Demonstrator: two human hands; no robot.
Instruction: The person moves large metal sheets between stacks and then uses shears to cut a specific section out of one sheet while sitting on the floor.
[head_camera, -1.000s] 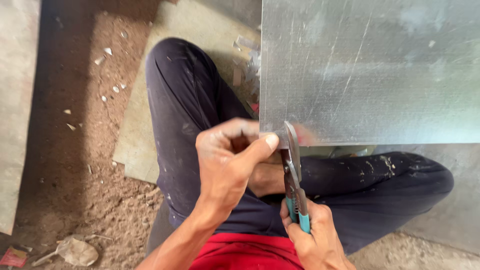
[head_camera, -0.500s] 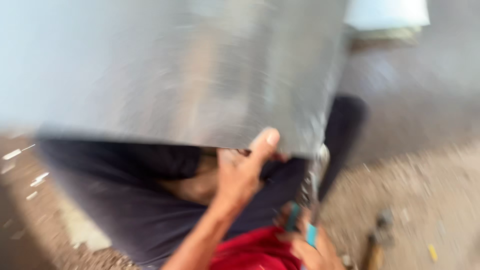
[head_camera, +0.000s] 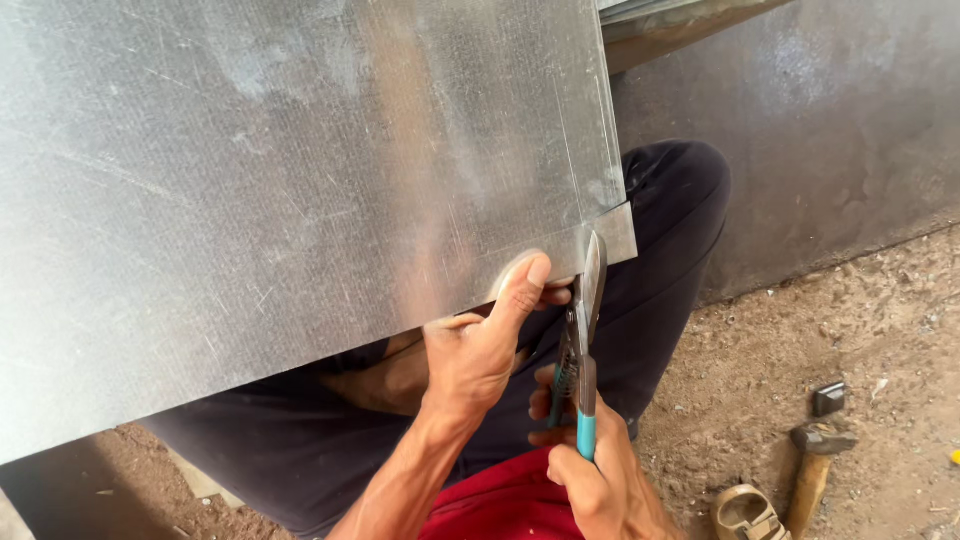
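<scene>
You are resting a large galvanised metal sheet (head_camera: 300, 170) across your dark-trousered lap, and it is filling most of the view from the left edge to past the middle. Your left hand (head_camera: 480, 345) is pinching its near edge, thumb pressed flat on top and fingers curled underneath, just beside the cut. That thumb is sitting very close to the blades, so a slip or a sudden bite through the metal could be catching it; the raw edge under your fingers could also be slicing them if the sheet shifts.

Just to the right, your right hand (head_camera: 595, 480) is wrapped closed around the teal handles of the tin snips (head_camera: 585, 330), whose blades are biting into the sheet near its small corner tab (head_camera: 612, 232). If the snips are twisting, the cut may be wandering off the scribed line or leaving a jagged burr.

Farther right, a hammer (head_camera: 815, 450) is lying on the dirt floor (head_camera: 850, 330), well apart from your hands.
</scene>
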